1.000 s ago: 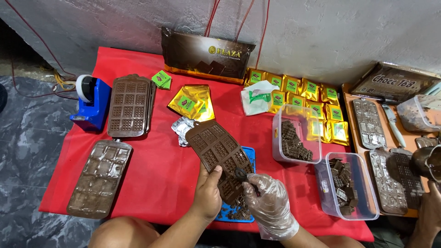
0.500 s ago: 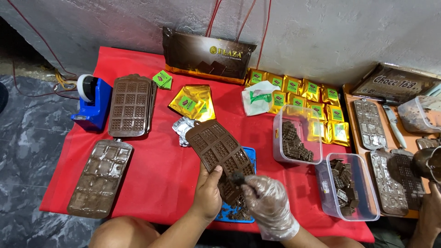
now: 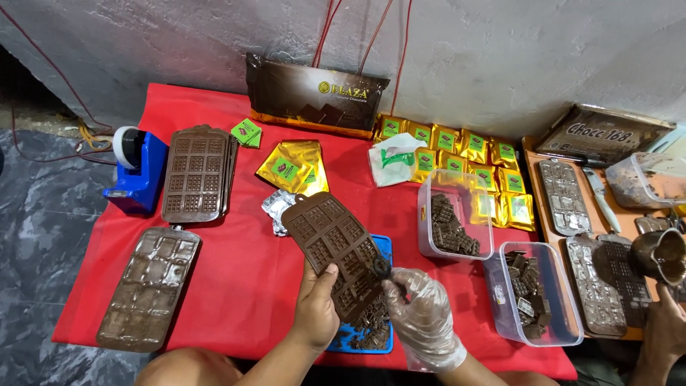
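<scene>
The bare left hand (image 3: 316, 309) is gripping the brown chocolate mold (image 3: 337, 251), while the gloved right hand (image 3: 421, 312) is pinching a small chocolate piece (image 3: 381, 269) near its right edge.

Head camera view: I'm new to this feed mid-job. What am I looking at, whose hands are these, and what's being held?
One camera worn on a person's head looks down at a red cloth. No machine: two hands. The bare left hand holds a brown chocolate mould tilted above a blue tray. The gloved right hand pinches a small dark piece at the mould's edge. Around lie spare moulds, gold packets and clear tubs of chocolate pieces. Another person's hand shows far right.
</scene>
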